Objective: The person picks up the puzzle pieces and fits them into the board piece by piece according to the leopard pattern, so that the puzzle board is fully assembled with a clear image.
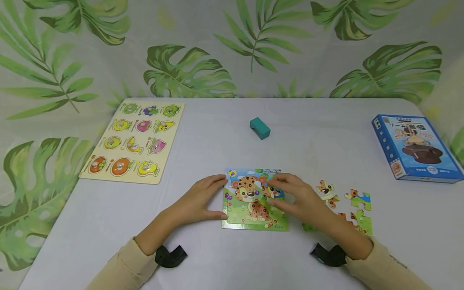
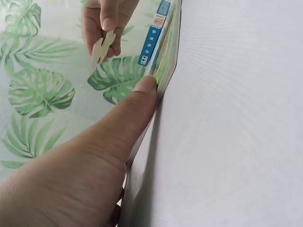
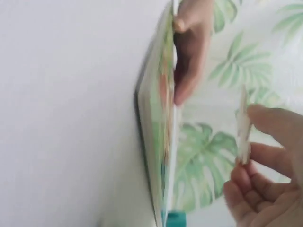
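Note:
A jigsaw puzzle board [image 1: 237,226] with a cartoon leopard on green grass lies flat at the middle of the table. My left hand [image 1: 198,199] rests against its left edge, fingertips at the upper corner and thumb [image 2: 142,90] pressing the edge lower down. Over the board's right part, my right hand [image 1: 298,197] pinches a puzzle piece [image 3: 243,132] between thumb and fingers. That piece is raised above the board, its thin edge showing in both wrist views. Loose puzzle pieces [image 1: 364,219] lie right of the board, some partly hidden by the right forearm.
A fruit peg board [image 1: 168,139] lies at the back left. Behind the puzzle sits a small teal block [image 1: 260,128]. A blue box [image 1: 422,149] is at the far right. Black wrist devices [image 1: 171,257] show below both forearms. White cloth covers the table; a leaf-print cloth hangs behind.

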The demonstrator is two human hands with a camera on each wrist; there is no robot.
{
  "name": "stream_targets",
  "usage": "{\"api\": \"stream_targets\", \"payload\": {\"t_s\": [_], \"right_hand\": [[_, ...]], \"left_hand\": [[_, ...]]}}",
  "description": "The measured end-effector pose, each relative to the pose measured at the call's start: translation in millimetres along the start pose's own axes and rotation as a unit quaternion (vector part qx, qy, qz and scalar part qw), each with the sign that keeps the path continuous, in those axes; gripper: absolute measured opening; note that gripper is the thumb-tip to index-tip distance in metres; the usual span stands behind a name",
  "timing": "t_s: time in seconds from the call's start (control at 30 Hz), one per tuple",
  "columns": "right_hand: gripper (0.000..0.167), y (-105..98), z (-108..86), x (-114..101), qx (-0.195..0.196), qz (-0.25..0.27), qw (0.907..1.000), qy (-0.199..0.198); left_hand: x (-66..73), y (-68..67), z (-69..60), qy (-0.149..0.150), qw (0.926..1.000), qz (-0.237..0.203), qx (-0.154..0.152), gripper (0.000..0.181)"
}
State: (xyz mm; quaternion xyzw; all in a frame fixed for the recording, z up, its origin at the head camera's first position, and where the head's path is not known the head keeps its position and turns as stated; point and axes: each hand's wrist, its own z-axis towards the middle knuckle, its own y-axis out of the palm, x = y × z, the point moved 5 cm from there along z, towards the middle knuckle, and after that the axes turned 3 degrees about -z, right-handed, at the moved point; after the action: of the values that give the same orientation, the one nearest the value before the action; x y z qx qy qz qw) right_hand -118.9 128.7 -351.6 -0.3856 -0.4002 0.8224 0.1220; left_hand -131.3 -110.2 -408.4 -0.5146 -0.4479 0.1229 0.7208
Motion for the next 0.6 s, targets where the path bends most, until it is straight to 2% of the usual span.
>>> {"api": "stream_targets", "payload": {"t_s": [0.13,0.3,0.6], "right_hand": [[0.045,23.2,11.5,-5.4,-0.042,0.003,0.9991,0.007],[0.043,46.8,19.8,-2.5,-0.086,0.009,0.9958,0.031],[0.044,64.2,27.1,-1.5,-0.093,0.006,0.9955,0.019]], "left_hand": [[1.2,-0.7,-0.6,0.002,1.0,0.002,0.005,0.093],[4.2,0.0,-3.2,0.006,0.9998,0.009,0.016,0.086],[11.4,1.3,-8.2,0.05,0.9975,0.02,0.045,0.061]]}}
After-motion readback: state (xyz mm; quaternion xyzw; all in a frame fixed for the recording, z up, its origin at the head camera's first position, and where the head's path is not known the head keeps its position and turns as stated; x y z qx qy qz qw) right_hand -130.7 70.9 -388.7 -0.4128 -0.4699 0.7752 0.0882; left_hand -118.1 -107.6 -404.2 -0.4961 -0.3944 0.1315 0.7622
